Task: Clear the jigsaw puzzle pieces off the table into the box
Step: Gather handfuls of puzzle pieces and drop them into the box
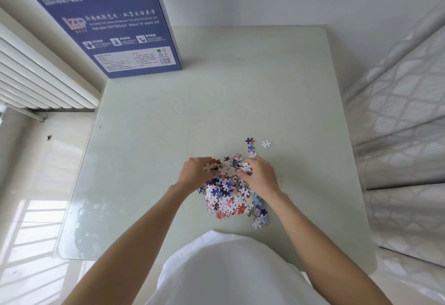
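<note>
A heap of colourful jigsaw pieces [231, 198] lies on the pale green table [168, 136], near its front edge. My left hand [195, 174] and my right hand [261, 177] are cupped on either side of the heap's far end, and together they grip a bunch of pieces [228, 167] between them. Three loose pieces [251, 146] and a white one [266, 144] lie apart, just beyond my right hand. The blue puzzle box [115, 20] stands upright at the table's far left corner, with its printed back facing me.
A white radiator [41, 80] runs along the left wall by the box. A bed with a patterned cover [404, 124] borders the table's right side. My white shirt [228, 271] fills the bottom middle.
</note>
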`<state>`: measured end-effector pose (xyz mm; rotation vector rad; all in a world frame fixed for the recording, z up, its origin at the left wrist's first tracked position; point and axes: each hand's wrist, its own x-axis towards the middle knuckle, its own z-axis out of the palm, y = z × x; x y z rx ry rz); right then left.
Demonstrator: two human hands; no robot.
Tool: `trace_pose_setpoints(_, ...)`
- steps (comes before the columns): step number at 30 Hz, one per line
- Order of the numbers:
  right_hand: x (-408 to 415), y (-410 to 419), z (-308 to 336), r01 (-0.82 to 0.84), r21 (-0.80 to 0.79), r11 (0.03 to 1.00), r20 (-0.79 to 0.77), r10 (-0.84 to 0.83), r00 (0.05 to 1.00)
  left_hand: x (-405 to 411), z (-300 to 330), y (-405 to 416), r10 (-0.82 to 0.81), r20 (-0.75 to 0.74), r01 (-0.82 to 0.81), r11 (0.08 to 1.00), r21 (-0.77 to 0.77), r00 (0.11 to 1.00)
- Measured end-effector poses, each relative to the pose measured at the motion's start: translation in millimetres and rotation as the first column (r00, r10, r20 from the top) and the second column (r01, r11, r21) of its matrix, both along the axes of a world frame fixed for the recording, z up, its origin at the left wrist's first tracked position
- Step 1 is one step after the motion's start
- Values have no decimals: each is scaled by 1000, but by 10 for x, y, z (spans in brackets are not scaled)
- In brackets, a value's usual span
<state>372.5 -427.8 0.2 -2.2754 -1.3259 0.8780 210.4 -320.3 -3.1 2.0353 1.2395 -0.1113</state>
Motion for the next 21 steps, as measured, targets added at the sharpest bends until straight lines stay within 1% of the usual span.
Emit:
trace_pose_setpoints(6,27,62,78,93,115,989,17,-95,995,-180,48,107,109,59,-112,993,36,992)
trace_pose_setpoints(9,-6,107,135,125,114,986,0,-126,992,-225,113,149,125,78,-128,991,39,989)
trace_pose_setpoints(13,-41,162,155,230,49,972,-86,-225,970,-275,188,225,118,102,-122,992,34,988)
trace_pose_setpoints(15,-51,215,232,279,51,959,-131,-271,954,-297,255,295,107,131,-115,992,50,985)
trace_pose_setpoints(18,-71,344,500,336,108,936,-211,-309,927,-343,430,458,87,190,-103,992,74,978)
trace_pose_setpoints(21,-86,516,837,352,180,918,-288,-294,912,-379,690,690,54,271,-86,990,109,961)
